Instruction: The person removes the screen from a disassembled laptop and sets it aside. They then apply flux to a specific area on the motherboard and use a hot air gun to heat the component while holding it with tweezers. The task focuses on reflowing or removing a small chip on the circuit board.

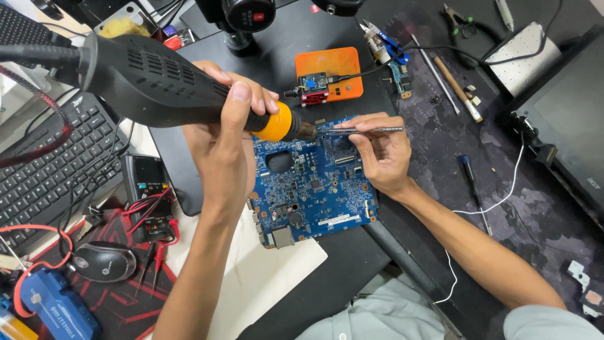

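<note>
Dark matting covers the cluttered bench (503,189), with one blue circuit board (311,182) lying at its middle, partly over a sheet of white paper (264,277). One left hand (223,135) is clenched around the black body of a hot air gun (157,79), whose orange collar and metal nozzle point down at the far edge of the board. One right hand (384,154) pinches a pair of metal tweezers (362,131), their tips meeting the board just beside the nozzle. To do this heating well, I judge that the nozzle should hover without touching, keeping the air on the one component, while the tweezers grip lightly and wait rather than pry. One orange holder (330,75) with a small module sits beyond the board. To the left lie one black keyboard (44,164), one multimeter (148,189) with red and black leads, and one black mouse (104,261). One screwdriver (472,186) rests to the right, near a white wire (503,189).
</note>
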